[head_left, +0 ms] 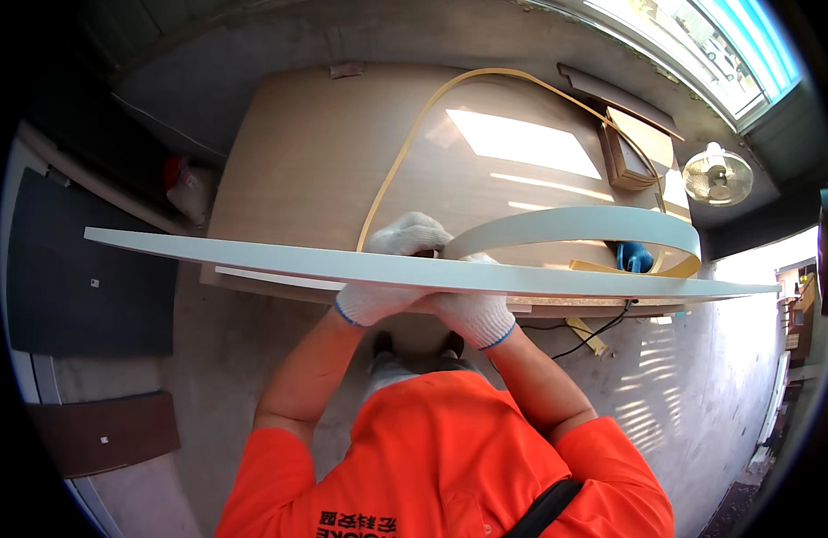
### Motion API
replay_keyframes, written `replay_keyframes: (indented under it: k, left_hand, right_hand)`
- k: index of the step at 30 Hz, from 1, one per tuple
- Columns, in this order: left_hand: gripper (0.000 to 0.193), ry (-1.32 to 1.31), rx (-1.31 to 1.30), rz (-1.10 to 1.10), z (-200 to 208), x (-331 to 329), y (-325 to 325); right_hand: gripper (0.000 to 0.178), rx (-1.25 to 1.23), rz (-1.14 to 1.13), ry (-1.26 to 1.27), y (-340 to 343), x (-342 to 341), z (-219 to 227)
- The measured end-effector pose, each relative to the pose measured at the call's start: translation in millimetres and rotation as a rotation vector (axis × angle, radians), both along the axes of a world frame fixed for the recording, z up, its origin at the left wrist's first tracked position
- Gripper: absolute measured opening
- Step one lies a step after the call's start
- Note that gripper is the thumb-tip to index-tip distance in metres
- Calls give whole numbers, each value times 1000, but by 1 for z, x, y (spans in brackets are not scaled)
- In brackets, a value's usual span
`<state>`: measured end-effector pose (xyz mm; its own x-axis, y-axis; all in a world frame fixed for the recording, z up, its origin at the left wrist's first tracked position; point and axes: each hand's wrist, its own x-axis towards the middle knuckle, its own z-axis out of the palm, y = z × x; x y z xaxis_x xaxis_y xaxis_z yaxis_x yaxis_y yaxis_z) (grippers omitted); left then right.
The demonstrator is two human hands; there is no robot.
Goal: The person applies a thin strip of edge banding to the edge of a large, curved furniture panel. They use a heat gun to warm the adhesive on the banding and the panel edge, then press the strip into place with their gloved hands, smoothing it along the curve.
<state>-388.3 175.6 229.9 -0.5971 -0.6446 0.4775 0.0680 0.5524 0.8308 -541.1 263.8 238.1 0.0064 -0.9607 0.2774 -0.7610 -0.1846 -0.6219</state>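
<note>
A long white board (279, 260), seen edge-on, crosses in front of me. Both my hands wear white knit gloves with blue cuffs. The fingers of my left hand (407, 235) are curled together beyond the board at a looped edging strip (566, 226), next to a small dark thing I cannot make out. My right hand (475, 316) grips the board from the near side, right beside the left one; a bit of glove shows past the far edge, while most of its fingers are hidden. White on one face and yellowish on the other, the strip bends into a loop at the right.
Behind the board stands a broad tan worktable (315, 152), where a yellowish band (405, 148) runs in a wide curve. Stacked boards (631, 148), a blue tool (634, 257) and a fan (717, 175) are at the right. A black cable (602, 325) hangs by the table's near edge.
</note>
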Motion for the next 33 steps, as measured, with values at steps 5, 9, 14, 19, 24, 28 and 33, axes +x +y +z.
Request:
replay_keyframes:
  k: [5,9,14,19,24,28,33]
  left_hand:
    - [47,-23,-86,-48,-8,1,-5]
    - [49,-253,-158,39,-70,47,-18]
    - [26,-814,-76,39,-128,114,-36]
    - [20,-1076,-95,154,-155,154,-44]
    - [25,-979,-150,165,-200,170,-51]
    - [22,-1033,-222,125,-216,174,-56]
    - [20,-1003,-299,154,-215,170,-56]
  right_hand:
    - [20,8,-228,-557,17,0,-52]
    - [20,210,-455,-337,28,-26,-90]
    - [27,170,-514,-662,45,-60,-159]
    - [32,302,-552,-877,63,-83,-183]
    - [17,341,-619,-1087,64,-78,-182]
    - [20,513,-507,-885,74,-93,-198]
    - [19,449,-541,-979,81,-96,-219]
